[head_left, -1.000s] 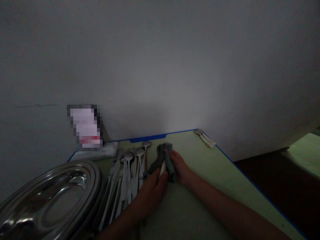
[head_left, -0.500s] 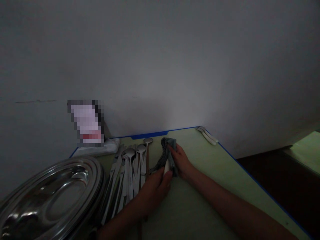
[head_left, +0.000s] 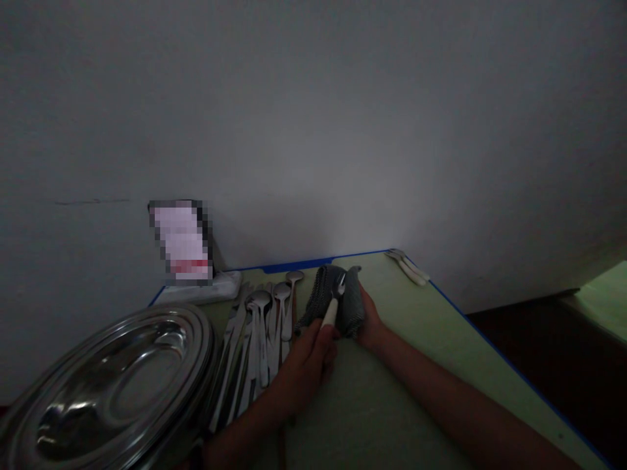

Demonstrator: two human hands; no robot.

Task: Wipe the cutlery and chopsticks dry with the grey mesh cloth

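Closed around a fork's pale handle, my left hand point(head_left: 308, 362) holds the fork point(head_left: 333, 307) with its tines pointing away from me. A dark checked cloth point(head_left: 321, 294) lies spread behind and around the tines. My right hand point(head_left: 371, 320) grips this cloth from its right side; most of its fingers are hidden behind the fabric. To the left of my left hand, several metal spoons, knives and forks point(head_left: 262, 339) lie in a loose group. Two pale-handled forks point(head_left: 410, 269) rest at the table's far right corner.
Stacked oval steel trays point(head_left: 196, 326) stand at the left. Behind them a blurred-out phone point(head_left: 181, 241) leans above a white block point(head_left: 203, 289). The pale green table point(head_left: 392, 391) has a blue edge and meets a grey wall point(head_left: 313, 130).
The cloth has opened away from the fork, so its tines now show. My right hand has shifted slightly right with the cloth, and the view has turned a little left.
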